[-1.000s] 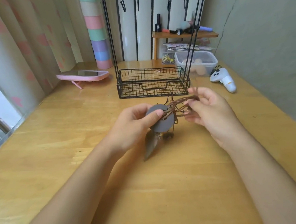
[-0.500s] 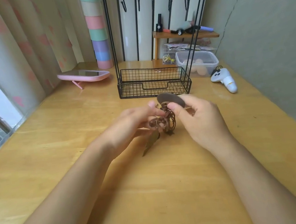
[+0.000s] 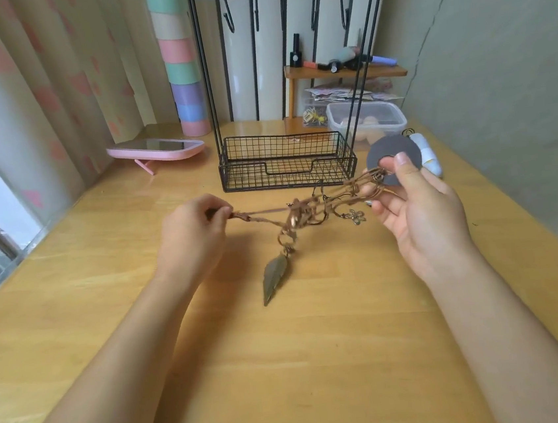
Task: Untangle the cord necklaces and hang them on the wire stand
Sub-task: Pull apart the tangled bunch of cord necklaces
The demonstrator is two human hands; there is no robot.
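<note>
Far left, a pink mirror (image 3: pixel 156 150) sits by the curtain, out of the way. The left hand (image 3: pixel 197 230) pinches one cord end tight between the thumb and curled fingers and draws it out sideways.

From there the cord necklaces (image 3: pixel 300 214) run taut across, held up over the table (image 3: pixel 287 365), with a knotted clump right in the middle. A leaf pendant (image 3: pixel 276 277) hangs off the clump with its tip down by the wood; can't tell if it actually touches. A little flower charm (image 3: pixel 357 217) dangles nearer the right side. The wire stand (image 3: pixel 281 149) sits well behind, and all its hooks are bare, so nothing's hung yet.

The right hand (image 3: pixel 418 210) pins the other cord ends and a grey disc pendant (image 3: pixel 392 154) under the thumb, with the other fingers loosely spread.

My worry: the cords look tight, and pulling both ends apart like this probably just cinches the knot harder. The flower's petals look like they'd snag a loop too. And that thumb-only hold on the right seems thin, so one tug and the disc could slip free.
</note>
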